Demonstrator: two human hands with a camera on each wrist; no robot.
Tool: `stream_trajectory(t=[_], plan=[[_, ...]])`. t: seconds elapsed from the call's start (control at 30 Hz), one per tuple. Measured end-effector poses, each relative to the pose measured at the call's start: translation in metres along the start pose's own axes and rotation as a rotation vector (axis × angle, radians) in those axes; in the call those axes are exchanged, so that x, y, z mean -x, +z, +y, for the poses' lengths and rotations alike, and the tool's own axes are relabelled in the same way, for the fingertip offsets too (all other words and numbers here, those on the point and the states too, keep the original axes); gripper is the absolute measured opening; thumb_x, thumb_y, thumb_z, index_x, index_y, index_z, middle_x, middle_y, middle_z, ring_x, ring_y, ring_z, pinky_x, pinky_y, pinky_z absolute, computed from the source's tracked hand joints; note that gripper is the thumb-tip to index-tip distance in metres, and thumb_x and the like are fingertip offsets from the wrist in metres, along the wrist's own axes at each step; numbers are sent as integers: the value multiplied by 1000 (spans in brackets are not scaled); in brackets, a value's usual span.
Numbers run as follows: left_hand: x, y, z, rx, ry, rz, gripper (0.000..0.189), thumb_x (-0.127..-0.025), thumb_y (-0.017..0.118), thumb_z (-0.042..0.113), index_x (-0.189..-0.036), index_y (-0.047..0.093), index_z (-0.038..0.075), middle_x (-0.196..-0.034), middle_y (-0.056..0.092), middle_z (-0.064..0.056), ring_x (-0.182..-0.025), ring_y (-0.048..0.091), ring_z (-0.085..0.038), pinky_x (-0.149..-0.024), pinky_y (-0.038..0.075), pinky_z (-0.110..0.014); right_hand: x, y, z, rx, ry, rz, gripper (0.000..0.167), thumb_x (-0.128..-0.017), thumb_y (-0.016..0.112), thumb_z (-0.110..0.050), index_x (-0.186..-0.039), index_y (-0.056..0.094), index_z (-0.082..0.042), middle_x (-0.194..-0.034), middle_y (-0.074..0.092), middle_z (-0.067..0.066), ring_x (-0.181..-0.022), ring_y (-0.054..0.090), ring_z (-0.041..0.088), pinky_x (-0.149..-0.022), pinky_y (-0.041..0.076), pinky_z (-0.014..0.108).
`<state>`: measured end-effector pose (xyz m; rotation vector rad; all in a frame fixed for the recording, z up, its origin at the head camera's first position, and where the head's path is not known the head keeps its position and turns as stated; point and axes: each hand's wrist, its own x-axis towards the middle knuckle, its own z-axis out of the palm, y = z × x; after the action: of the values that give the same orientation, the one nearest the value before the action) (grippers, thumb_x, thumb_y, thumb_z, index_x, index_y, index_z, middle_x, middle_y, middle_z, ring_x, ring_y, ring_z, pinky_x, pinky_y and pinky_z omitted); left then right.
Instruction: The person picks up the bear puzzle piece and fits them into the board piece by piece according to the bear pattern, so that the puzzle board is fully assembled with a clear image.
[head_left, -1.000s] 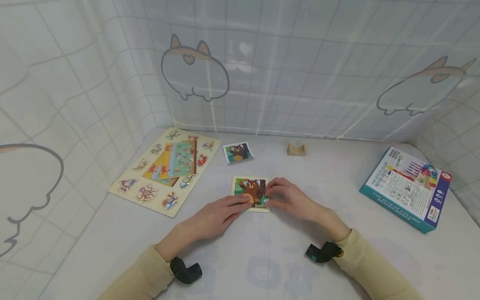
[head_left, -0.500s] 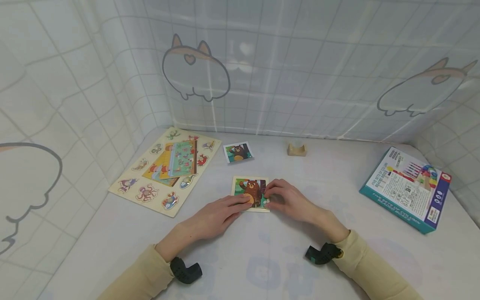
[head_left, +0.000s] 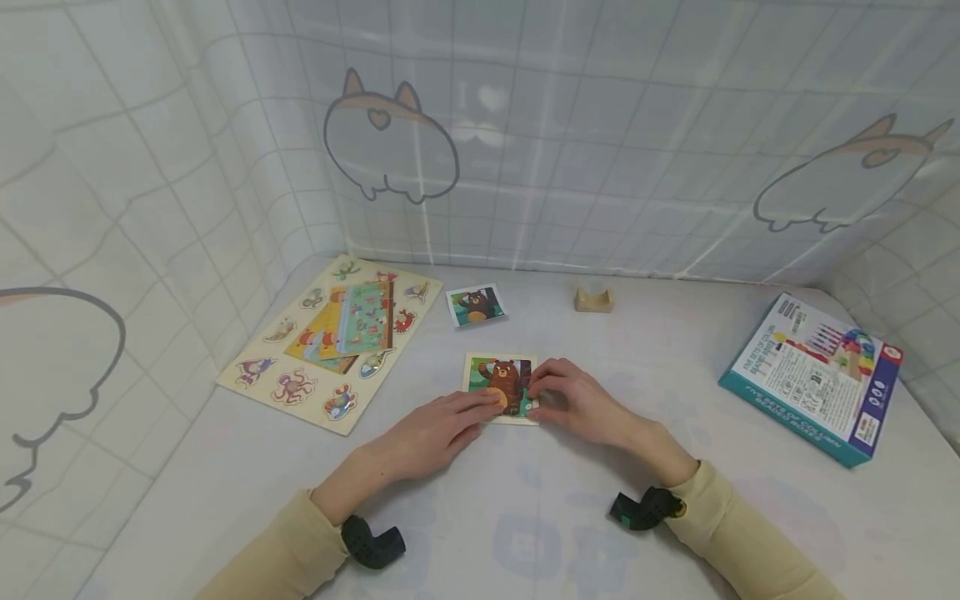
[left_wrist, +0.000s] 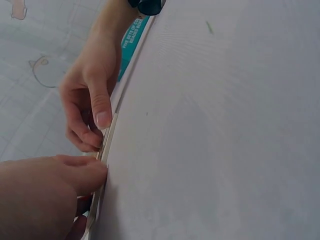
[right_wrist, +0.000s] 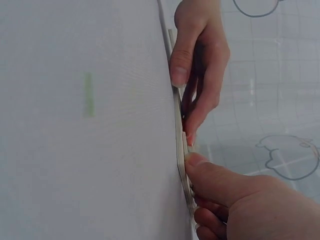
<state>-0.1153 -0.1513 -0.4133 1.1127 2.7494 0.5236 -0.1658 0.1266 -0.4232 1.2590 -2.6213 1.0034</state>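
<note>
A small square bear puzzle (head_left: 504,373) in a pale wooden tray (head_left: 517,421) lies on the table in front of me. My left hand (head_left: 442,425) rests on its lower left, fingers stretched over the picture; in the right wrist view, the left thumb (right_wrist: 180,75) is at the tray's edge. At the right side of the puzzle, my right hand (head_left: 581,402) pinches a puzzle piece (right_wrist: 184,140) between thumb and curled fingers. Seen edge-on in the right wrist view, that piece sits slightly proud of the tray. Part of the piece is hidden by the fingers.
Behind the puzzle lies a matching bear picture card (head_left: 477,305). A small notched wooden block (head_left: 594,300) stands at the back. To the left, a wooden sea-animal board (head_left: 281,396) bears several picture cards (head_left: 366,317). A teal-edged toy box (head_left: 813,379) lies at the right.
The right fingers have shifted very slightly at the puzzle's lower right, where the piece sits a little differently. The left hand stays in place.
</note>
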Motion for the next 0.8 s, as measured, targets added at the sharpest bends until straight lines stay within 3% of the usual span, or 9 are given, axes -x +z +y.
stream_trajectory(t=[0.17,0.37,0.8], plan=[[-3,-2,5,10,-28,-14,47,-105,49,38,-150,48,24,-154,46,-1,-143,41,-25,-116,37,-46,0,-1,-1,-9,37,-8,16,-86,81,-21,-94,71,-12,-112,63,1,-111,57,18,-99,48,40],[-6,1,10,-87,-19,-10,48,-104,47,47,-150,47,33,-147,48,-2,-131,50,-27,-110,43,-44,0,-1,0,-35,59,1,15,-85,81,-19,-94,70,-12,-110,62,-1,-107,57,16,-96,49,39],[-6,4,10,-89,-3,22,48,-103,50,46,-149,49,32,-143,48,-2,-129,50,-26,-109,44,-45,0,1,2,-74,61,5,12,-85,81,-18,-86,69,-16,-107,62,-1,-103,57,15,-93,50,39]])
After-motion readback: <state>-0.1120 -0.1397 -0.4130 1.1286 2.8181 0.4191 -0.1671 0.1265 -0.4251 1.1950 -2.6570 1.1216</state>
